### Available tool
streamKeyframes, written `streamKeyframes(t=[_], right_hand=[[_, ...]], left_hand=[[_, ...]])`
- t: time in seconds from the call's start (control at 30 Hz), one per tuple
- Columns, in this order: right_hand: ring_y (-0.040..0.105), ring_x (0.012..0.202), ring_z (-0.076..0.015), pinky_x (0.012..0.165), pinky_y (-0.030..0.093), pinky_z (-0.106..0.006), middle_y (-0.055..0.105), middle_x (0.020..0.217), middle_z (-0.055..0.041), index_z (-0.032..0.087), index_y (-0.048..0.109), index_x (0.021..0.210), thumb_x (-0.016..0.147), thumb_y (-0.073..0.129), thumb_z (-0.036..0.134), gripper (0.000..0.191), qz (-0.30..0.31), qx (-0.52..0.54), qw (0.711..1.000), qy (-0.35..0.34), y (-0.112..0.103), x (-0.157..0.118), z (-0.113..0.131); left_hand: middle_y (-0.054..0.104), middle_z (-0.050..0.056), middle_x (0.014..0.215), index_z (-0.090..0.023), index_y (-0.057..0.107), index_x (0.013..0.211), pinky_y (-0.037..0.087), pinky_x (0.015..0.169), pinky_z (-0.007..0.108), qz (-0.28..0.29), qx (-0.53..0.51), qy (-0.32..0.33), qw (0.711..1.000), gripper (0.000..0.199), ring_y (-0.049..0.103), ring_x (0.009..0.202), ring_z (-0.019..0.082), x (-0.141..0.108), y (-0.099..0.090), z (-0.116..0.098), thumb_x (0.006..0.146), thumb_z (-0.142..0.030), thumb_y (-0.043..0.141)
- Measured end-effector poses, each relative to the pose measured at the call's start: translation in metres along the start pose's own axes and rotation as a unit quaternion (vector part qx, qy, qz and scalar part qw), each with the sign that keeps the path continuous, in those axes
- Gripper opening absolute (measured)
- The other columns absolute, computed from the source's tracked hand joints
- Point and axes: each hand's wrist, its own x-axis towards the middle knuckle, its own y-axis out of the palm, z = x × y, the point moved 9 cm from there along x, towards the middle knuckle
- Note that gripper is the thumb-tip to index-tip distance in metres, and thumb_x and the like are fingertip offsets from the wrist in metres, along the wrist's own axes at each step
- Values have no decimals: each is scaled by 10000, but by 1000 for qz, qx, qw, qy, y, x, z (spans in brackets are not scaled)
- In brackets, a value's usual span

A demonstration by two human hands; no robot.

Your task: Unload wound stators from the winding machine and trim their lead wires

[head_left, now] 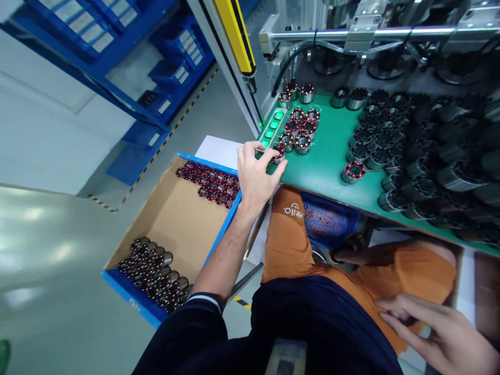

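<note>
My left hand (258,172) reaches to the near left corner of the green work surface. Its thumb and fingertips are round a small motor stator (278,152) with dark red windings, which stands beside several others. Behind it stand copper-wound stators (302,143) and red-wound stators (308,128), some with loose wire ends sticking out. Low at the right, my right hand (441,328) is over my thigh, fingers curled and thumb near the forefinger. Whatever may be between those fingers is hidden. One red-wound stator (353,172) with a long red wire stands apart towards the middle.
Dark, unwound-looking cores (422,156) crowd the right of the green surface (328,151). A lit green button strip (274,127) lies at its left edge. Left of me, a blue-rimmed box (183,213) holds stators at two ends. Machine fixtures (363,31) stand behind.
</note>
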Motion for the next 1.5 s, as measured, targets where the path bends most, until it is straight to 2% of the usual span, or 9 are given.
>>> streamKeyframes(t=[0.13,0.3,0.43,0.63,0.8,0.97,1.2,1.4,1.5], right_hand=[[855,628,-285,627,742,-268,876,870,-26,340,886,1039,988,909,299,70,14,25,999,35,8,36,43],[912,972,-247,803,765,-298,917,1158,-84,315,744,1554,1045,954,460,569,-96,201,964,142,-6,63,54],[887,1043,-235,938,756,-344,911,1202,-67,291,725,1510,951,1051,529,690,-101,316,921,203,2,69,41],[862,1034,-221,1018,714,-363,900,1174,-33,318,770,1450,976,1031,540,585,-166,288,915,230,-14,51,32],[856,986,-228,940,731,-376,877,1161,-33,317,728,1563,1007,984,553,656,-161,301,911,231,-23,43,26],[879,1087,-311,957,752,-456,861,1200,-72,345,633,1705,958,990,684,895,-158,242,925,244,-38,37,29],[872,990,-216,930,737,-326,888,1123,-29,298,728,1514,942,1068,496,694,-172,257,933,184,-25,48,28],[876,918,-202,861,727,-317,893,1072,-5,330,745,1575,1048,986,430,588,-150,346,915,142,-21,44,21],[855,871,-176,813,703,-280,887,1027,2,308,759,1539,1016,1023,391,592,-131,353,913,157,-17,43,19]], left_hand=[[803,115,1345,-244,810,1121,691,1152,559,24,-119,41,992,108,778,1319,309,-15,-18,-47,1125,-338,863],[875,68,1397,-275,643,1507,779,1107,407,157,-399,65,901,556,902,1269,242,-63,-41,-148,1063,-298,975],[894,34,1440,-315,691,1454,789,1090,379,211,-420,105,876,446,908,1270,225,-81,-49,-191,1098,-316,959],[929,-68,1217,-295,840,1346,761,1129,336,139,-297,193,925,277,918,1012,164,-82,-70,-201,1107,-178,918],[902,-42,1025,-259,860,1194,683,873,243,192,-325,177,909,79,873,882,140,-107,-27,-194,1143,-200,872],[913,-6,1013,-239,907,1067,673,794,251,335,-424,-15,841,75,865,851,162,-139,33,-165,1122,-252,857],[902,34,1287,-278,921,1136,689,1156,389,232,-545,-71,803,114,846,1233,216,-89,-4,-188,1069,-343,986],[912,74,1189,-234,915,993,702,895,273,317,-636,-282,645,291,875,1008,184,-138,58,-179,1096,-503,952],[923,61,1197,-278,959,1073,707,943,264,323,-656,-283,620,180,890,1084,184,-139,58,-177,1079,-455,983]])
